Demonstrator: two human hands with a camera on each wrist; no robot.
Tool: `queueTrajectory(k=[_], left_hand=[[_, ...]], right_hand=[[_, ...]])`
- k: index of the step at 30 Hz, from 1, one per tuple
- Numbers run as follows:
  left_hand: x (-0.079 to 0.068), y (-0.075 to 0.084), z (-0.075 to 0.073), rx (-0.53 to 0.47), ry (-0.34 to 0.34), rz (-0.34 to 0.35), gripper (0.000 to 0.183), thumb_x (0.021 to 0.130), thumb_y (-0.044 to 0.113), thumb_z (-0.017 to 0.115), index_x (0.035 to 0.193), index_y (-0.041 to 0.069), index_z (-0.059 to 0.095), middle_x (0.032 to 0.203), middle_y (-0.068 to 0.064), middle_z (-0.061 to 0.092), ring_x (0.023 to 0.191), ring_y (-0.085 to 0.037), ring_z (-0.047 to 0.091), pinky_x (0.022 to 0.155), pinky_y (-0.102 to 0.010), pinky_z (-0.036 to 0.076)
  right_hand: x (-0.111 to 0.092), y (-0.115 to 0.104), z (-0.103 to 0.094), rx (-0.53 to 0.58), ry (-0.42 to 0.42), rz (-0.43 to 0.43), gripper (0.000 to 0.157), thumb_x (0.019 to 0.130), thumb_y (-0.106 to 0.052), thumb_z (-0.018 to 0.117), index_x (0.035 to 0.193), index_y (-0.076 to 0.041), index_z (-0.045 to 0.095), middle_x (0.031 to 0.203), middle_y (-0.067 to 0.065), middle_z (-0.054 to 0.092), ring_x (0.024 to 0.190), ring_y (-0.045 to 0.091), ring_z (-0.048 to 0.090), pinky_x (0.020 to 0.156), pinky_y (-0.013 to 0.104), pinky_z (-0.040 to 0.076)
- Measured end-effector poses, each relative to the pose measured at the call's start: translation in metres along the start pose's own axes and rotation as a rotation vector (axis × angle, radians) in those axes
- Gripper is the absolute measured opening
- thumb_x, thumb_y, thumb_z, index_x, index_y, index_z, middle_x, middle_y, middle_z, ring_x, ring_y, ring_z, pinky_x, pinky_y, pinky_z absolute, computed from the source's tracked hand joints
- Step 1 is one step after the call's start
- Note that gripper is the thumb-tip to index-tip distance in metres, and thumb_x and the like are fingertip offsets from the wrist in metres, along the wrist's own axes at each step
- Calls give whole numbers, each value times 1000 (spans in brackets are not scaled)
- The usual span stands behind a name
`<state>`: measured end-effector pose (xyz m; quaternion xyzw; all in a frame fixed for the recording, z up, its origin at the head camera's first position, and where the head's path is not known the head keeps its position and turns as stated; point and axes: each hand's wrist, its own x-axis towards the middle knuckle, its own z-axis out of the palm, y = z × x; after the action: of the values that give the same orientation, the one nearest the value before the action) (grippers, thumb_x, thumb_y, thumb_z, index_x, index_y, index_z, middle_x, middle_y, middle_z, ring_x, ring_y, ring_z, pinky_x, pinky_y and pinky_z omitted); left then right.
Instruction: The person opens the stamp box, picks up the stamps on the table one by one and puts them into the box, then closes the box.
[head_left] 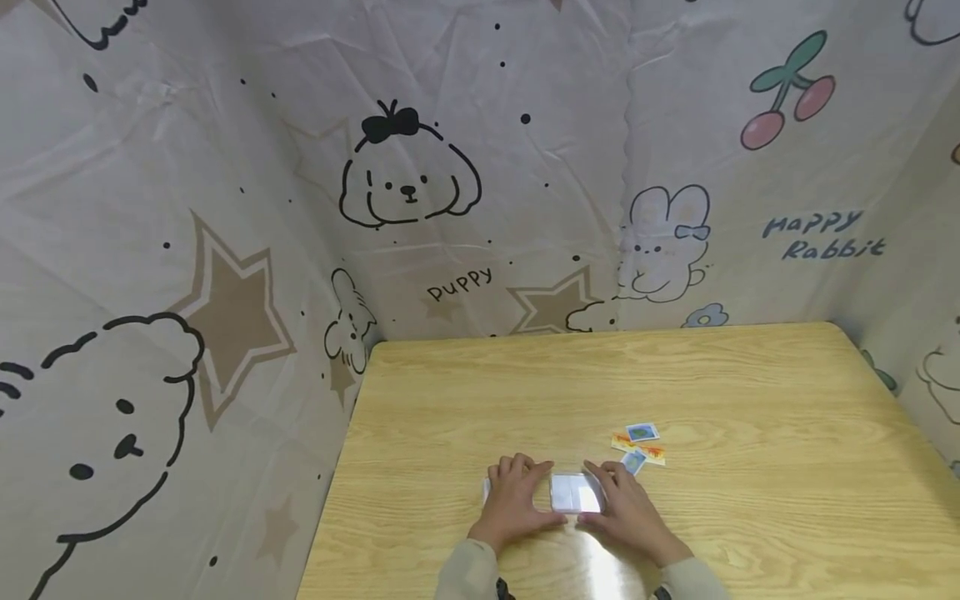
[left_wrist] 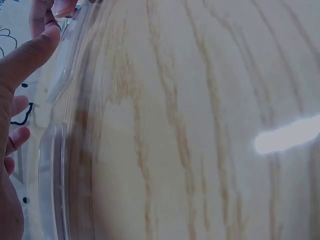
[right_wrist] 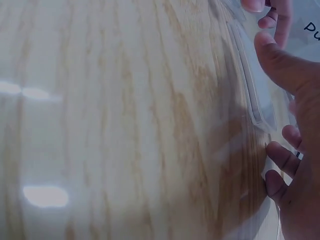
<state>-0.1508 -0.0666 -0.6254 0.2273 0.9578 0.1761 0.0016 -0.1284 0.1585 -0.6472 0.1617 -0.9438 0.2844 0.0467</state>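
A flat clear plastic case point(head_left: 576, 493) with a pale surface and a line across it lies on the table between the hands. My right hand point(head_left: 628, 505) holds its right end, the thumb along the near side and the index finger along the far side. At the case's left end is my left hand point(head_left: 513, 500), with index finger and thumb spread and their tips right at the corners. Past the left hand's outer side, a second clear plastic piece point(left_wrist: 53, 182) lies on the table, mostly hidden by that hand in the head view.
Several small printed cards, including an orange and yellow one point(head_left: 654, 454) and a blue one point(head_left: 642, 432), lie overlapping beyond the right hand. The wood-grain table point(head_left: 420, 408) backs onto a printed cloth curtain point(head_left: 450, 250), which also hangs along its left and right sides.
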Motion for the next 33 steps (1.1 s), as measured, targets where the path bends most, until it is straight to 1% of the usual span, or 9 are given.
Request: queueTrajectory(k=[3,7,13,16,24,33], left_hand=[[1,-1,0,-4,-9,3,83,67,71,69,136,28,53,118,3,49,104,-15,38,86,-35,27],[3,-3,0,-2,-21,9,82,68,70,70,136,28,53,118,3,49,104,-15,37,87,-35,27],[4,-6,2,-19,-63,17,80,70,70,68,138,31,51,118,3,49,104,-14,37,86,-33,27],[5,-7,3,-32,-83,22,80,71,70,67,138,31,50,118,4,49,104,-13,37,85,-32,26],[7,-8,5,-31,-115,11,79,71,71,66,138,32,50,115,6,49,102,-12,36,86,-31,26],[7,-8,6,-48,-104,18,74,71,65,70,134,29,55,111,7,47,98,-11,34,84,-31,25]], right_hand=[[2,0,-1,14,-40,21,87,70,-54,77,140,-10,49,122,14,51,93,19,52,79,41,45],[3,-1,-3,26,-82,42,87,72,-55,75,140,-10,48,124,16,50,97,21,52,82,46,46],[4,-2,-4,29,-121,58,78,74,-43,79,138,-10,49,124,14,51,104,23,50,87,50,45],[5,-2,-4,25,-127,67,75,73,-38,80,136,-9,51,124,13,51,105,23,49,88,49,44],[5,-2,-3,29,-142,94,71,72,-36,80,134,-10,54,123,9,51,107,22,48,91,47,42],[5,0,-1,27,-116,85,69,72,-34,80,132,-11,55,121,7,51,106,21,48,90,47,42]])
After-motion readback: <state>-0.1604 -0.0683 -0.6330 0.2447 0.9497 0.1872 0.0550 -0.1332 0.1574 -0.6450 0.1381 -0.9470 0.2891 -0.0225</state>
